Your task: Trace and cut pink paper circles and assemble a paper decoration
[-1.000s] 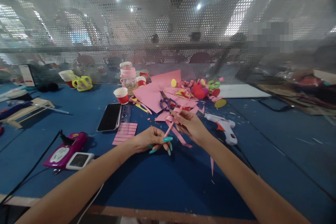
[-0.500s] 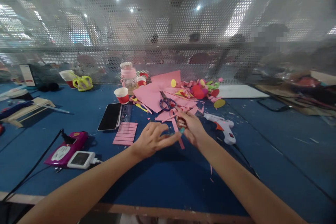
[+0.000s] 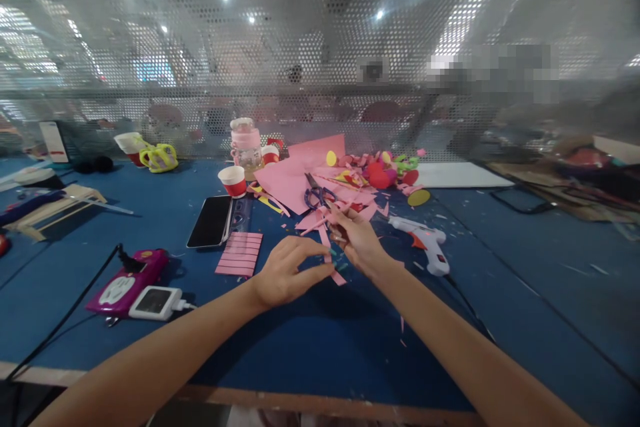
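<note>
My right hand (image 3: 361, 240) is closed, its fingers pinching a thin pink paper strip (image 3: 324, 235) whose lower part hangs down and to the right. Beside that strip is my left hand (image 3: 293, 270), thumb and forefinger apart, their tips at the strip's edge. Dark-handled scissors (image 3: 316, 195) lie just beyond my hands on pink paper sheets (image 3: 283, 185) and scraps. Left of my left hand rests a pink paper square (image 3: 239, 254) with dark lines across it. A white glue gun (image 3: 425, 240) with an orange trigger lies to the right of my right hand.
A phone (image 3: 210, 221), a red and white paper cup (image 3: 233, 182) and a pink-topped bottle (image 3: 245, 143) stand or lie at centre left. Nearer are a purple power strip (image 3: 131, 287) and a white charger (image 3: 156, 303). A perforated metal screen (image 3: 280, 47) rises behind the table.
My left fingers have drawn back slightly from my right hand, with thumb and forefinger parting more. My right hand and its strip have shifted a little left.
</note>
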The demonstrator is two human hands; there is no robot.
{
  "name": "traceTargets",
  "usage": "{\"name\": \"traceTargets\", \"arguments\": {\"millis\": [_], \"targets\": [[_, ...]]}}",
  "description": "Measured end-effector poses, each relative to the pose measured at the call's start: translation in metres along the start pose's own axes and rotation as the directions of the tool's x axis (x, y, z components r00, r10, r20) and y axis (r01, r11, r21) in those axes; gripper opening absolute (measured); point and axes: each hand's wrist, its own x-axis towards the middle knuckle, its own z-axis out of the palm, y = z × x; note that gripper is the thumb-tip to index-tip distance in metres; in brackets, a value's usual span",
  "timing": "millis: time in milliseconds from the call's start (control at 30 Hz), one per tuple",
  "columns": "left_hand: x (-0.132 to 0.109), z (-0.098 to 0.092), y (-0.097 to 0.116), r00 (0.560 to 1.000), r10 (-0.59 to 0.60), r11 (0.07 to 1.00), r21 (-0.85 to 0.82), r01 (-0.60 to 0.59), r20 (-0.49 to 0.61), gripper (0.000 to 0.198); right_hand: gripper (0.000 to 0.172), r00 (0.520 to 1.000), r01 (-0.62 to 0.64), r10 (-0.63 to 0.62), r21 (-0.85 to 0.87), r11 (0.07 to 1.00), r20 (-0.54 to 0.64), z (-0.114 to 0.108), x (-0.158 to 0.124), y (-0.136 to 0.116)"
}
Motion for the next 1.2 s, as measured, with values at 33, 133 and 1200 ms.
{"name": "traceTargets", "arguments": {"millis": [33, 133, 1200], "targets": [[-0.001, 0.0, 0.0, 0.998, -0.035, 0.999, -0.04, 0.033, -0.055, 0.015, 0.032, 1.0, 0.011, -0.011, -0.021, 1.0, 0.006, -0.001, 0.001, 0.0], [-0.003, 0.003, -0.002, 0.94, -0.303, 0.941, -0.206, 0.269, -0.157, 0.011, 0.034, 0.999, 0.044, -0.042, -0.072, 0.996, 0.027, -0.003, 0.005, -0.002], [0.006, 0.015, -0.023, 0.329, -0.944, 0.243, -0.699, 0.673, -0.011, 0.026, 0.028, 0.965, 0.094, -0.042, -0.191, 0.977, 0.26, 0.008, 0.019, -0.004]]}}
